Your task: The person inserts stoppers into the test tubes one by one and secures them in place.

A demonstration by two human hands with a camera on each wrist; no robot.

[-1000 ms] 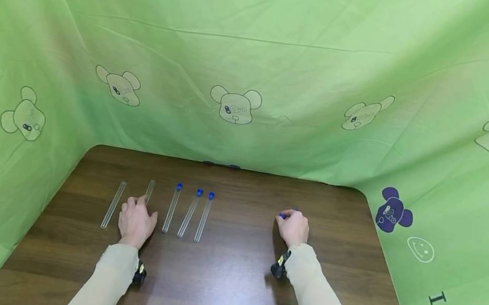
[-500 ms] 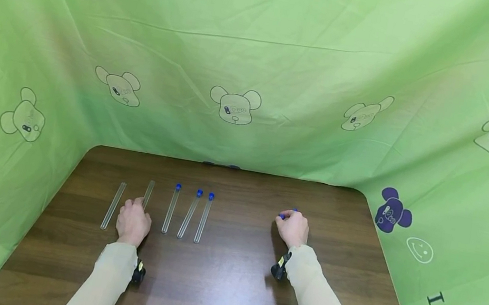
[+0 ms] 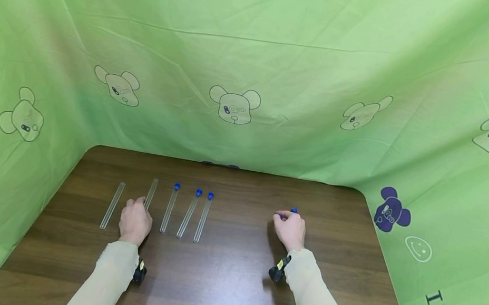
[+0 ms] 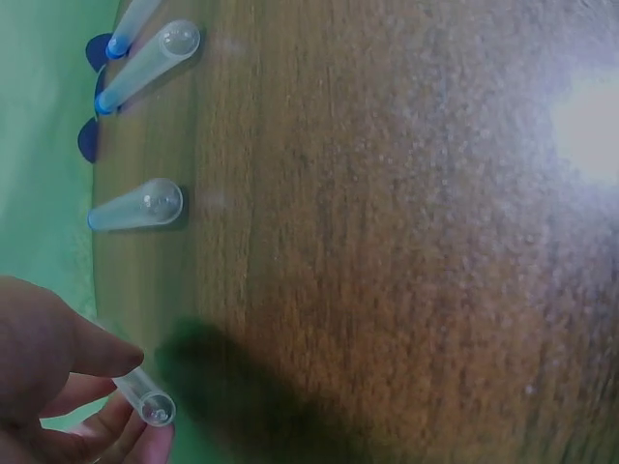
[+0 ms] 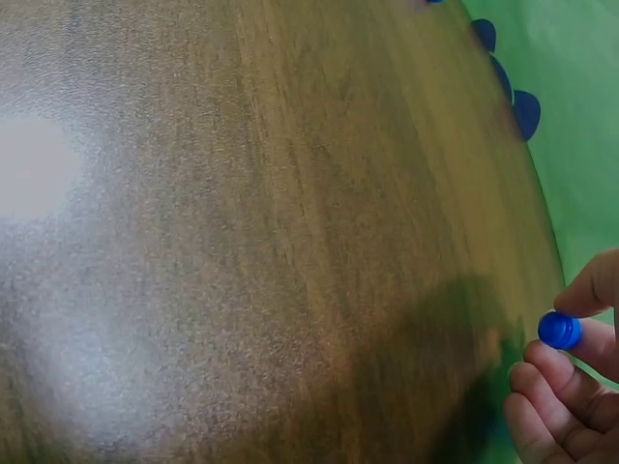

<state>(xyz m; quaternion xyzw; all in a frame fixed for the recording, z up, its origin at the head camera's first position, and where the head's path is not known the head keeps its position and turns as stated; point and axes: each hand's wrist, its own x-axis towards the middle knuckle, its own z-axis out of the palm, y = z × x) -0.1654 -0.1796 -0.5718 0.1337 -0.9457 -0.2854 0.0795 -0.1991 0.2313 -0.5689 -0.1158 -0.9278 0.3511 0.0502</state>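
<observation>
My left hand (image 3: 136,222) pinches an uncapped clear test tube (image 3: 151,194) between thumb and fingers; the tube's lower part is hidden by the hand in the head view. Seen from the left wrist, the rounded end of this tube (image 4: 155,406) pokes out below the thumb. On the right side of the table, my right hand (image 3: 290,232) holds a small blue cap (image 5: 559,331) between thumb and index finger, the other fingers curled beneath. Another blue cap (image 3: 294,210) lies just beyond the right hand.
Left of the left hand lies an uncapped test tube (image 3: 112,206). Three tubes with blue caps, among them the rightmost one (image 3: 202,220), lie in a row to its right. A green curtain (image 3: 248,68) surrounds the brown wooden table (image 3: 223,288) at the back and sides.
The left hand with its tube has shifted slightly, first left, then back right. My right hand has moved a little left and nearer, showing more of the cap beyond it.
</observation>
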